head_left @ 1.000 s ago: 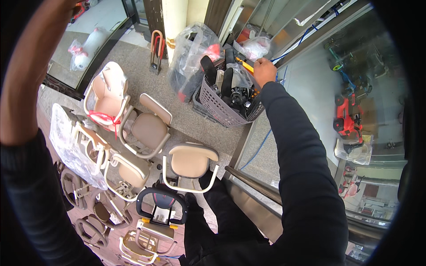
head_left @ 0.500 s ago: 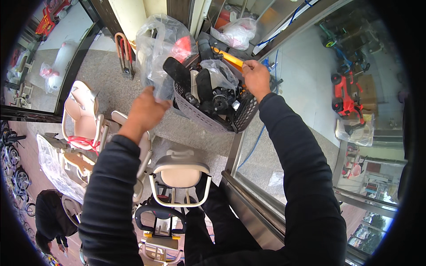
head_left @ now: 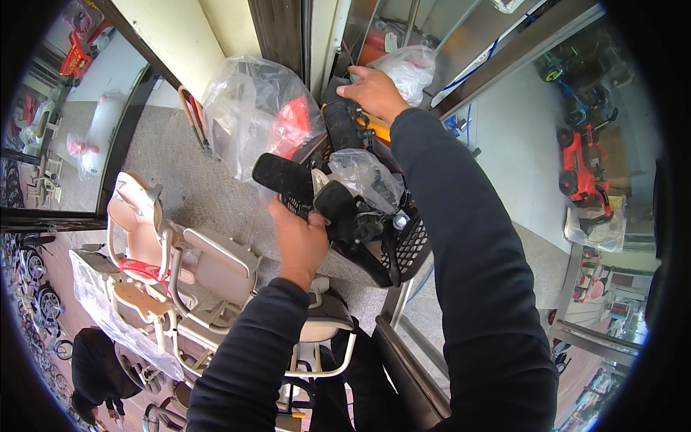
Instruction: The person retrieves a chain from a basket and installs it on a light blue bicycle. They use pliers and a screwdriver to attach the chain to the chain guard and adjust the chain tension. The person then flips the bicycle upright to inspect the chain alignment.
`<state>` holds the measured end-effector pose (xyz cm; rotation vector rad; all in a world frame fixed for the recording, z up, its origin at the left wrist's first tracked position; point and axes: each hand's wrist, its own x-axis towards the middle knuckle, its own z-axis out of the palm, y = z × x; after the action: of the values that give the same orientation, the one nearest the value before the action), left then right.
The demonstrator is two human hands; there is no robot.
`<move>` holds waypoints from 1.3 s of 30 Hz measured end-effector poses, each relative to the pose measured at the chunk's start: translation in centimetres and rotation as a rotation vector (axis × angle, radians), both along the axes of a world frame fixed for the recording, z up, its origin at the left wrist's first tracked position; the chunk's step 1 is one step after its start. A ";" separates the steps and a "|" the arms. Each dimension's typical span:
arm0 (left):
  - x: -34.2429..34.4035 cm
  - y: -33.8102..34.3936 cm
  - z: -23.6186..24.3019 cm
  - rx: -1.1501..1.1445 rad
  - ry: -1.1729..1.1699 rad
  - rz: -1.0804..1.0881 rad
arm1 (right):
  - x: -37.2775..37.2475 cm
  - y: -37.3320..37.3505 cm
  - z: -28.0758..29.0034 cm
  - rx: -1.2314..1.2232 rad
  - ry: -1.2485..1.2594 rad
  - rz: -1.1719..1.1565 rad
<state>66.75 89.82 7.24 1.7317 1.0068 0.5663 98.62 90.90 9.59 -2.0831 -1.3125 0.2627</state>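
Note:
A dark plastic basket (head_left: 412,248) with a pierced wall holds a jumble of black parts. My left hand (head_left: 299,241) is closed at its near left rim, beneath a flat black paddle-shaped part (head_left: 283,175); the fingertips are partly hidden. My right hand (head_left: 376,93) reaches over the far end, thumb and forefinger apart. Below it lie a black fitting (head_left: 342,121) and a yellow bar (head_left: 377,128). Clear plastic film (head_left: 366,176) covers part of the pile, and another rounded black part (head_left: 335,201) leans beside it.
A big clear bag (head_left: 248,108) with something red stands left of the basket, a white bag (head_left: 410,70) beyond it. Beige child seats (head_left: 219,263) crowd the left. A glass door frame (head_left: 403,353) borders the right. Another person (head_left: 101,367) bends at lower left.
My right hand has left the yellow bar and moved to the basket's far end. My left hand has come from beside the clear bag to the near rim. The view has shifted.

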 end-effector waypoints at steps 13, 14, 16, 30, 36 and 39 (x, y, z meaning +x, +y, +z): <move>0.2 -0.4 0.7 -0.048 0.082 0.035 | 7.6 -2.1 4.6 0.891 0.791 -0.717; 0.2 -0.4 0.5 -0.069 0.072 0.034 | 7.9 -2.4 4.6 0.889 0.809 -0.776; 0.3 -0.4 0.3 -0.112 0.039 0.036 | 8.0 -2.7 4.4 0.919 0.830 -0.750; -0.3 -0.6 1.4 -0.076 0.129 0.038 | 10.8 -0.1 2.2 0.508 0.267 -0.706; -0.1 -0.4 0.8 -0.093 0.078 0.042 | 12.0 6.6 -4.8 0.280 0.079 -0.390; -0.1 0.0 1.0 -0.110 0.051 0.006 | 11.5 8.1 -4.8 0.313 0.338 -0.389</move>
<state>66.63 89.78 8.23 1.6537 1.0592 0.4642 110.12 99.05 4.83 -1.8763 -0.6836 0.2099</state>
